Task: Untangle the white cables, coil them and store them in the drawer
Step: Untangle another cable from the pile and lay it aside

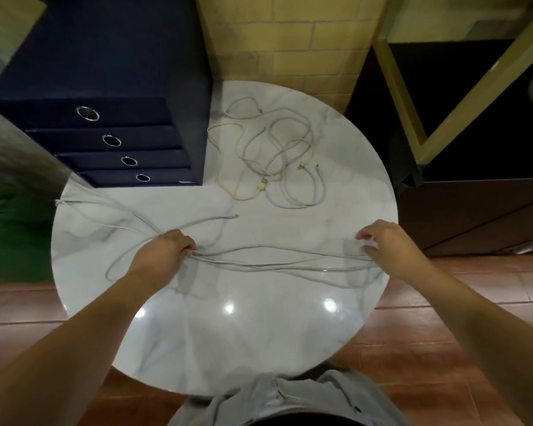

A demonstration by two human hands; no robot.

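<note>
Well, my round worktop [228,348] carries a dark drawer unit [105,72] at its far left edge, a cable tangle [274,155] beside it, and white cables [274,259] stretched across the middle. My left hand [163,250] grips them; whether my right hand [388,244], near the right edge, grips them, I cannot tell.

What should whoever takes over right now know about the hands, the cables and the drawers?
Left hand: grips a bundle of white cable strands stretched across the table.
Right hand: at the strands' other end; grip blurred.
Tangled pile: far side, beside the drawer unit, all four drawers closed.
Done: nothing coiled or stored.
Left: untangle, coil, open a drawer, store.
</note>
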